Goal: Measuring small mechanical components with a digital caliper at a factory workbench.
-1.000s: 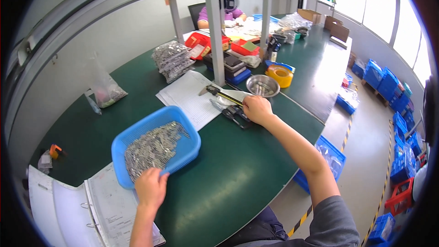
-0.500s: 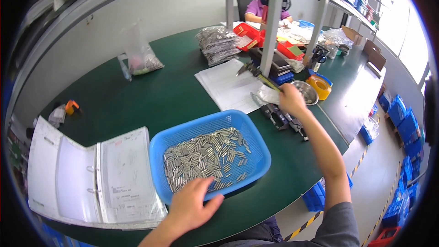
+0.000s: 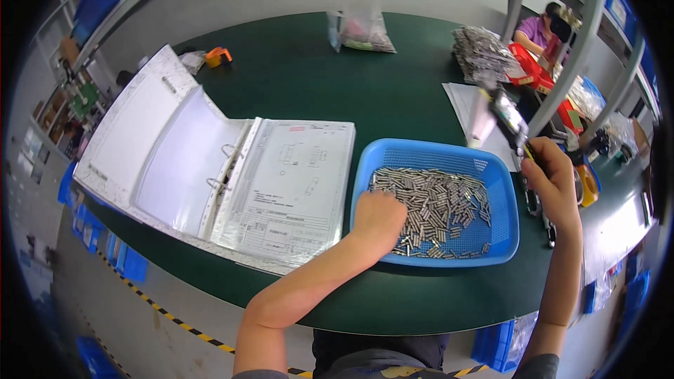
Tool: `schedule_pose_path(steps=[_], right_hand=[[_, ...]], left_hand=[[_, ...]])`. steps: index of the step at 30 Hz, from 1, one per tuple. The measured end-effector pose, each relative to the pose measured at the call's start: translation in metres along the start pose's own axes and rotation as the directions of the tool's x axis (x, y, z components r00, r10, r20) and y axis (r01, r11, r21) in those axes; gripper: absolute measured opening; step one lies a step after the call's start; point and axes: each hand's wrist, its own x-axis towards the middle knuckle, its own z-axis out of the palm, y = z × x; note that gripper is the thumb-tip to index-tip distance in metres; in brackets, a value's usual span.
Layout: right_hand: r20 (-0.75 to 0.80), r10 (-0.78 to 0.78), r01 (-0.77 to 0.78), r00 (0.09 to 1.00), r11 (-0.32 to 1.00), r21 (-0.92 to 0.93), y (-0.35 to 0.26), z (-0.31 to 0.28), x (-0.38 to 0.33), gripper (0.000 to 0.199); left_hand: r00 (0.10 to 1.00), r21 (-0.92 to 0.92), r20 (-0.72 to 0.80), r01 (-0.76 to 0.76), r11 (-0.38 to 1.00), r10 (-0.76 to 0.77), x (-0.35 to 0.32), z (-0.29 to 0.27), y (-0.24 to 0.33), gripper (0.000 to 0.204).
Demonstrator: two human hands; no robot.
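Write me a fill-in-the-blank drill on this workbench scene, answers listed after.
1. The left hand rests inside the ____ tray, among small metal pins.
2. The right hand holds a caliper-like tool ____ the table, right of the tray.
3. Left of the tray lies an open ring ____ with a drawing sheet on top.
4. The tabletop is dark ____.

Missing words: blue; above; binder; green

The left hand [image 3: 379, 219] lies on the metal pins [image 3: 439, 205] in the blue tray [image 3: 502, 238], so its fingertips and the pins under it are hidden. The tool [image 3: 507, 114] in the right hand [image 3: 554, 181] is blurry. At the upper right, a post covers part of another person [image 3: 535, 28].
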Motion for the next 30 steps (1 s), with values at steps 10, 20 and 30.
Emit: schedule_pose_path(steps=[10,20,30], right_hand=[[-0.056,-0.231,0.190,0.971,0.895,-0.404,0.017,0.062,0.018,0.034],[0.025,-0.607,0.445,0.794,0.554,-0.704,0.050,0.068,0.018,0.035],[-0.119,-0.550,0.368,0.827,0.689,-0.625,0.061,0.063,0.018,0.038]], left_hand=[[0.990,-0.160,-0.142,-0.015,0.987,-0.008,-0.004,0.007,0.001,0.011],[0.984,-0.120,-0.018,-0.177,0.977,0.177,0.005,0.000,0.002,0.010],[0.990,-0.708,-0.143,-0.093,0.700,-0.013,0.011,-0.003,-0.001,0.010]])
